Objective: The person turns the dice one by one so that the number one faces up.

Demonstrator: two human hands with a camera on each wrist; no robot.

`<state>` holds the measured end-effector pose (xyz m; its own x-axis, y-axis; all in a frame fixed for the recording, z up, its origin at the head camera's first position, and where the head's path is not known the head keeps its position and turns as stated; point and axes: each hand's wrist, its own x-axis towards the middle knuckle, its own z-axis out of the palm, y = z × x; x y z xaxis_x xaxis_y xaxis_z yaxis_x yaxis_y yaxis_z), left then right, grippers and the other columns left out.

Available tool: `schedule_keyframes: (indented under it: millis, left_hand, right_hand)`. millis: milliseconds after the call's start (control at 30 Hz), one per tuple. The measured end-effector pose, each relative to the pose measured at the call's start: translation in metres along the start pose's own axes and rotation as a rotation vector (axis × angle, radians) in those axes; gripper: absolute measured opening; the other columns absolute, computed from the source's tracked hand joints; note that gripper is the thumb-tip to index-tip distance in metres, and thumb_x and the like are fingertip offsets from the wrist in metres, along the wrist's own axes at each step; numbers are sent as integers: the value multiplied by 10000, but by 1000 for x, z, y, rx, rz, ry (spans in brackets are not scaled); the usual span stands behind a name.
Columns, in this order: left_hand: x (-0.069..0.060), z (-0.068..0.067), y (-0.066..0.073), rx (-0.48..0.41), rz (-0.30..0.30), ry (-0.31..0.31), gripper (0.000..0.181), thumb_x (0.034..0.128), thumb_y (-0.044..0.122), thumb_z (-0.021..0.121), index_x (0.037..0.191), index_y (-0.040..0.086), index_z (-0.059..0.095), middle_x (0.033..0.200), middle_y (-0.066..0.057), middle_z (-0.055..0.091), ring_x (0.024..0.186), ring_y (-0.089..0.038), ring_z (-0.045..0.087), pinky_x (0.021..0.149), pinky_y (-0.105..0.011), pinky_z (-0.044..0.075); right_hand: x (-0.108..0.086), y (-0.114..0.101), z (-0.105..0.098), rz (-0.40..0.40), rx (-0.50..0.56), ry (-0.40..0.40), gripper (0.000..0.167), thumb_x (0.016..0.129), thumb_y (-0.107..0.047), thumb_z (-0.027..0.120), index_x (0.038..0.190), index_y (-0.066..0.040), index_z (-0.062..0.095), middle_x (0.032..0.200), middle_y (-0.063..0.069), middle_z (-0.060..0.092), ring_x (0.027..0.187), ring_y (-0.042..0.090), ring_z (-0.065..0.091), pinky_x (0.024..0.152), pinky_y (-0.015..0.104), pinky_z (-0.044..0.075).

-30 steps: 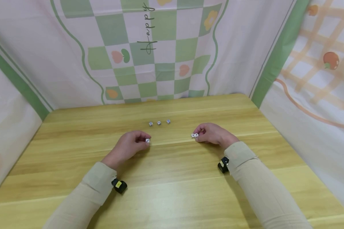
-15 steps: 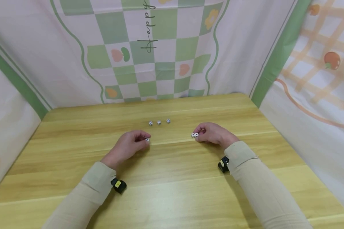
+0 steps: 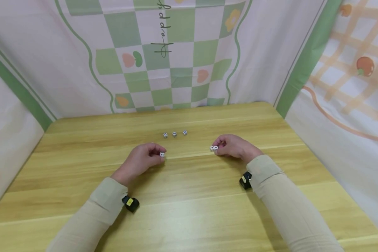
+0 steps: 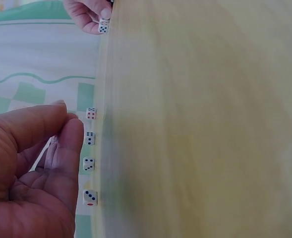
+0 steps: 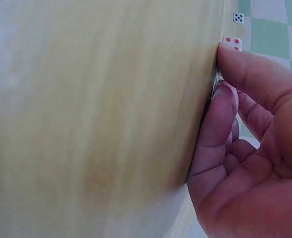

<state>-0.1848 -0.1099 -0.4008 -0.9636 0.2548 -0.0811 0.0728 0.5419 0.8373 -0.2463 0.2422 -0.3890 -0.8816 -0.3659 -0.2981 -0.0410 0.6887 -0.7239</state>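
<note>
My left hand (image 3: 140, 161) pinches a small white die (image 3: 162, 154) between thumb and fingers, low over the wooden table (image 3: 182, 182); its visible face shows two dark pips. On the right, my right hand (image 3: 234, 147) holds two white dice, a left one (image 3: 212, 148) and a right one (image 3: 216, 148), side by side at its fingertips. In the right wrist view, a red-pipped die (image 5: 232, 42) is partly hidden by that thumb. Several dice show beyond my left hand (image 4: 41, 163) in the left wrist view; which of them it pinches I cannot tell.
Farther back on the table stand three separate dice in a row: left (image 3: 165, 135), middle (image 3: 174, 134) and right (image 3: 184, 132). Behind the table's far edge hangs a checkered green and white cloth (image 3: 181, 56), with more patterned cloth at both sides.
The die in my left hand has turned and shows a different face than a second ago. Both hands have stayed almost in place; the right hand keeps its two dice.
</note>
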Motion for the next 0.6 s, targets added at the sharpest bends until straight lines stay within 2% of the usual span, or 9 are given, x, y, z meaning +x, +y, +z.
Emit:
schedule_keyframes:
  millis: [600]
  left_hand:
    - [-1,1,0,6,-18,-4,222,1005,176,706,1218,115,715,1133,-27,705,997,-207,605,844,-334,531]
  right_hand:
    - [1,3,0,3,-3,8,244,957,-99,728,1176,-12,668,951,50,620,807,168,528,742,282,458]
